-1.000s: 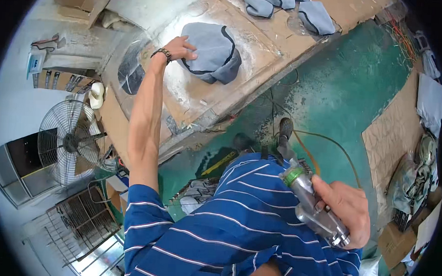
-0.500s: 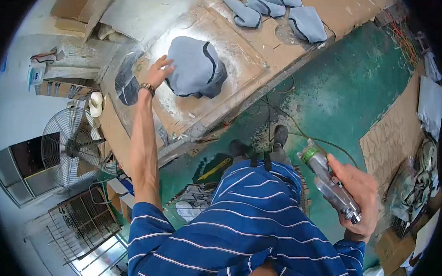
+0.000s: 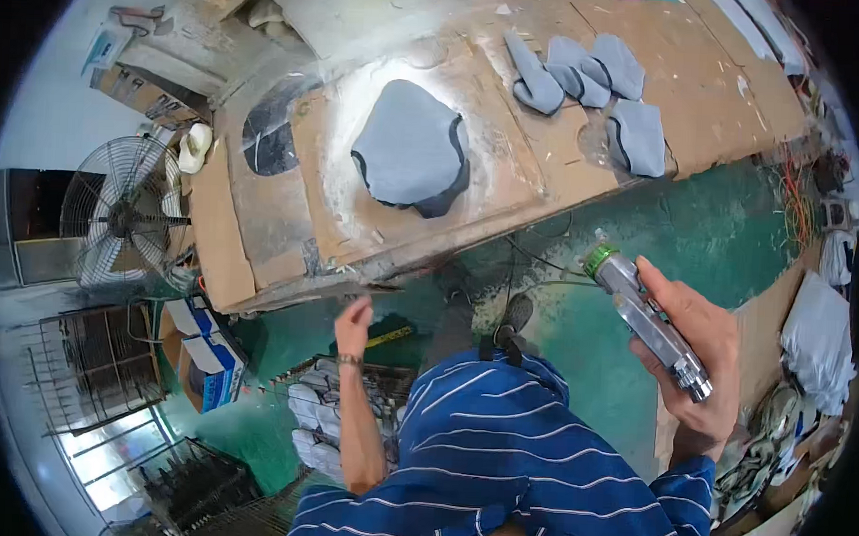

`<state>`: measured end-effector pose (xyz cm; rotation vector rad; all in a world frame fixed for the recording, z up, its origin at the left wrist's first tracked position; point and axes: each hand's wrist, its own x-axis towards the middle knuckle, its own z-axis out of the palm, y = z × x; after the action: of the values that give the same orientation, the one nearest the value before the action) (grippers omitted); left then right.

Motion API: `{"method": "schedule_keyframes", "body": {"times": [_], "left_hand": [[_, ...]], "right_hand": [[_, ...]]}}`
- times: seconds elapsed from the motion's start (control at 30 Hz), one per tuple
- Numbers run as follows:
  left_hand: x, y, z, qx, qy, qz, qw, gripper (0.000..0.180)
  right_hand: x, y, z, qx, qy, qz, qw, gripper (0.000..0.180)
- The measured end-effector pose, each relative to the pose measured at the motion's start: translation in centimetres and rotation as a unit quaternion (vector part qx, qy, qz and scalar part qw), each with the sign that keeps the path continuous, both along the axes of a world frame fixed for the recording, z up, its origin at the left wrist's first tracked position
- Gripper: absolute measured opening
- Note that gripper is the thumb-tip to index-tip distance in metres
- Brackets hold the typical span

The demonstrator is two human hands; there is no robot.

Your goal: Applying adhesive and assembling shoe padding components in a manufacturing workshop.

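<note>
The person wears a blue shirt [image 3: 498, 443] with thin white stripes, a wristband [image 3: 350, 360], and dark shoes [image 3: 515, 315].

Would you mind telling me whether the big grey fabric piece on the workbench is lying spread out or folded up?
Spread out: the grey fabric piece lies flat on the cardboard-covered bench, with only a dark edge showing along its lower right side.

Spray gun [image 3: 650, 316]: silver metal body with a green ring at its nozzle end, held in the right hand [image 3: 699, 361] over the green floor, tilted with the nozzle up and to the left toward the workbench; fingers wrapped round the body.

Grey padded piece [image 3: 410, 159]: rounded, domed form with a dark lower edge, lying alone on a whitish-dusted cardboard sheet on the workbench, apart from both hands.
</note>
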<state>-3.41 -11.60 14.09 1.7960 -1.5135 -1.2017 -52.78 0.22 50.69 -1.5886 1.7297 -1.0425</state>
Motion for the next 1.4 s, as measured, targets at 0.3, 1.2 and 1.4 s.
{"method": "schedule_keyframes", "body": {"times": [0.3,1.2,1.4], "left_hand": [[9.7,14.5,-18.9,0.246,-0.083,-0.060,0.964,0.014],[5.2,7.6,-15.3,0.347,-0.006,0.110,0.931,0.028],[4.3,9.7,-14.7,0.345,-0.017,0.144,0.927,0.029]], "right_hand": [[3.5,-7.1,2.6,0.023,0.031,0.137,0.990,0.073],[3.7,-0.9,4.1,0.081,0.031,0.022,0.996,0.070],[3.8,-0.9,3.5,0.015,0.069,-0.045,0.997,0.065]]}}
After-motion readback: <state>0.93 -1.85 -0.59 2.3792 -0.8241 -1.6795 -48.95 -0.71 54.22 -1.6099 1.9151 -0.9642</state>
